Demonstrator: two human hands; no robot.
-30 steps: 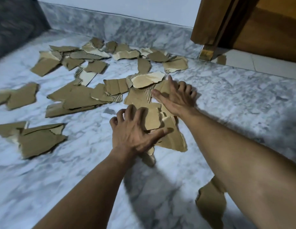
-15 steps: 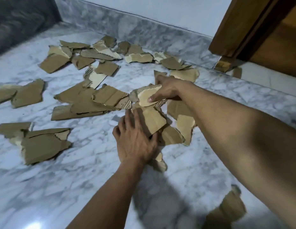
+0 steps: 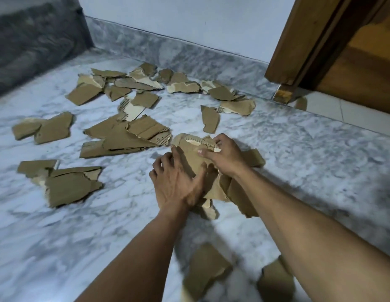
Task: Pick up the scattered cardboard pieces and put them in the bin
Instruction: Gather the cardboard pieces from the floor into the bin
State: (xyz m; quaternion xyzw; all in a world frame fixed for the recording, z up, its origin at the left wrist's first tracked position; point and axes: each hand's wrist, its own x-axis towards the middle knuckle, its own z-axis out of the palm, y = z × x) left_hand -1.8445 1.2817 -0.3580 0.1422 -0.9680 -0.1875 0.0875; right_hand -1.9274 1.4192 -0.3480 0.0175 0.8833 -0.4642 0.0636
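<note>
While the left hand point(image 3: 175, 182) lies with fingers spread and fairly straight, pressing flat on the near-left side of a gathered stack of cardboard pieces point(image 3: 193, 159) at the centre of the frame, the right hand point(image 3: 225, 156) grips the stack's far edge, fingers curled over it and thumb pinching on top. The stack rests on the marble floor point(image 3: 309, 160). Loose pieces point(image 3: 115, 138) lie scattered across the upper left and middle, with two near pieces point(image 3: 206, 271) at the bottom edge.
</note>
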